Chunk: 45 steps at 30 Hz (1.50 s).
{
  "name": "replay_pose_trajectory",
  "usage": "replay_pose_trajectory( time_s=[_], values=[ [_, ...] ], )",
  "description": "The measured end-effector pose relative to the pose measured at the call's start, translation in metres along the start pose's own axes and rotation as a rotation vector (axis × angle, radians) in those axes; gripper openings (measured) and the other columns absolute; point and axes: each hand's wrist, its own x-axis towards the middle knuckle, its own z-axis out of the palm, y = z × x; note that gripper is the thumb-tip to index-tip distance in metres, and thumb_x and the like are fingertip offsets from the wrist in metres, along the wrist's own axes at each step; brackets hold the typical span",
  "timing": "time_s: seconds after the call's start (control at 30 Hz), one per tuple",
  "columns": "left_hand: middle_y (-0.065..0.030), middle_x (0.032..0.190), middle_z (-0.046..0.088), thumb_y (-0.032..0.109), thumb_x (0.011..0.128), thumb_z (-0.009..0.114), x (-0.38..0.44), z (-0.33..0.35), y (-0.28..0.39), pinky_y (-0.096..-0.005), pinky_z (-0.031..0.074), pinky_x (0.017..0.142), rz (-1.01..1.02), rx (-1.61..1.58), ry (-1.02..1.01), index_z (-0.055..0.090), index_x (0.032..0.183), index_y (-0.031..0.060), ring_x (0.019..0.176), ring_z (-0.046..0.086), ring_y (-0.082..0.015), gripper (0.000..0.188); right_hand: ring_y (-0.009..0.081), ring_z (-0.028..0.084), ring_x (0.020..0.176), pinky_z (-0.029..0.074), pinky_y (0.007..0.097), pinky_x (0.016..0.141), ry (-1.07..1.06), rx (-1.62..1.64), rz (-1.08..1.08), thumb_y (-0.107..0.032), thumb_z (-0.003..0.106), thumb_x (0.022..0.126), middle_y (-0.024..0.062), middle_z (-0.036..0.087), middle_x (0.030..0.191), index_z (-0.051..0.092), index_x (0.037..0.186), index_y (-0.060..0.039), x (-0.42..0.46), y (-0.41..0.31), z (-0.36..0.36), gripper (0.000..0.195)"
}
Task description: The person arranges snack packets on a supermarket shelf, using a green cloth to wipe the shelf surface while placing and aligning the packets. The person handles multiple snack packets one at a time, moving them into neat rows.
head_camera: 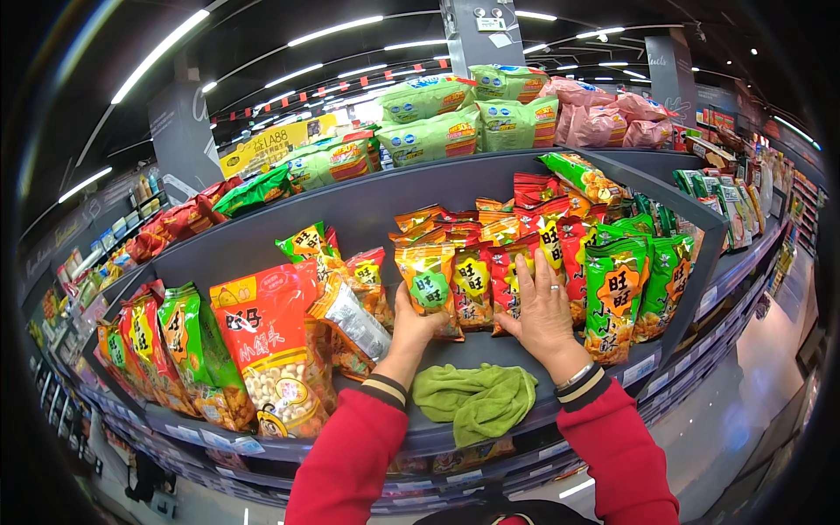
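An orange snack bag [430, 272] stands upright at the front of a packed group on the shelf. My left hand [415, 328] grips its lower left side, with the thumb across the front. Against the red snack bags [508, 279] just to the right, my right hand [545, 314] presses with its fingers spread. Another red bag [472, 282] stands between my two hands. A crumpled green cloth [476, 397] lies on the shelf's front edge between my forearms. Green snack bags [615, 295] stand right of my right hand.
A large red bag [272, 348] of small round snacks stands left, with an orange bag [354, 321] leaning beside it. Grey dividers [695, 210] bound the shelf. Pale green bags [426, 134] and pink bags [594, 125] are piled behind the back panel [341, 210].
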Motion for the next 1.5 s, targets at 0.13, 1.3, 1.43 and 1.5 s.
replay_pose_trajectory(
  time_s=[0.13, 1.3, 1.43, 1.5],
  values=[
    [-0.019, 0.127, 0.043, 0.005, 0.06, 0.076, -0.001, 0.0, -0.007, -0.0322, 0.042, 0.094, 0.003, 0.028, 0.001, 0.024, 0.136, -0.0057, 0.113, 0.048, -0.0258, 0.093, 0.0364, 0.031, 0.128, 0.032, 0.0463, 0.102, -0.086, -0.03, 0.057, -0.031, 0.076, 0.069, 0.0207, 0.028, 0.141, 0.024, 0.142, -0.006, 0.0, 0.005, 0.005, 0.093],
    [-0.0215, 0.116, 0.051, 0.017, 0.058, 0.079, 0.001, -0.003, -0.016, -0.036, 0.044, 0.09, 0.038, 0.229, 0.001, 0.038, 0.127, -0.007, 0.105, 0.053, -0.0304, 0.083, 0.037, 0.028, 0.131, 0.032, 0.0489, 0.102, -0.154, -0.097, -0.033, -0.041, 0.075, 0.068, 0.0213, 0.025, 0.144, 0.025, 0.142, -0.0096, -0.006, 0.001, -0.008, 0.095],
    [-0.0228, 0.122, 0.046, 0.018, 0.057, 0.081, 0.0, 0.003, -0.009, -0.0367, 0.039, 0.097, 0.028, 0.212, -0.027, 0.033, 0.131, -0.0074, 0.114, 0.047, -0.0318, 0.092, 0.0392, 0.037, 0.125, 0.047, 0.042, 0.092, -0.306, -0.194, 0.035, -0.031, 0.079, 0.065, 0.0218, 0.022, 0.144, 0.029, 0.14, -0.0099, 0.001, 0.006, -0.002, 0.093],
    [-0.0232, 0.123, 0.045, 0.019, 0.058, 0.081, 0.002, 0.002, -0.016, -0.0371, 0.039, 0.098, 0.056, 0.236, -0.01, 0.032, 0.133, -0.0073, 0.115, 0.046, -0.0323, 0.093, 0.0396, 0.037, 0.125, 0.05, 0.0402, 0.089, -0.268, -0.186, 0.053, -0.027, 0.079, 0.065, 0.0214, 0.021, 0.143, 0.028, 0.14, -0.0102, 0.002, 0.015, 0.003, 0.092]
  ],
)
